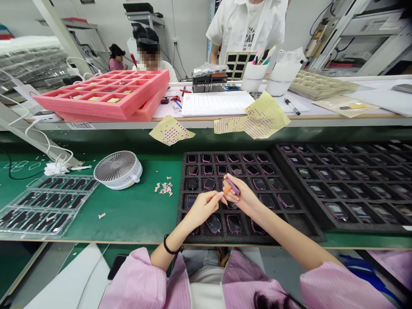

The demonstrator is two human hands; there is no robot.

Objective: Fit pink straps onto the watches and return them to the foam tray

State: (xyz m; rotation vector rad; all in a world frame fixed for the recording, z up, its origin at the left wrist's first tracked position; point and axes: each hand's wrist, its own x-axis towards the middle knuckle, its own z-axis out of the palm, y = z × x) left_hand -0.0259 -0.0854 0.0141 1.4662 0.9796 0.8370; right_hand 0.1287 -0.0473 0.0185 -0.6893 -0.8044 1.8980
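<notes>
Pink sleeves (141, 283) reach out over a black foam tray (183, 225) whose pockets hold rows of small purple-rimmed devices (234, 224). The right hand (242, 196) pinches a slim purple piece (233, 186) between thumb and fingertips in a narrow, closed grip, above the middle of the tray. The left hand (202, 209), with a black wristband (168, 244) at its wrist, holds a small orange stick (227, 189) in a tight pinch, its tip touching or just beside the purple piece; the view cannot settle which. A second black foam tray (334, 214) of the same devices lies just to the right on the green bench mat (128, 219). On the mat to the left sit a white desk fan (117, 170), a little heap of scraps (165, 188) and a clear plastic tray (48, 206) of dark parts, with a pink foam tray (103, 94) on the shelf beyond
</notes>
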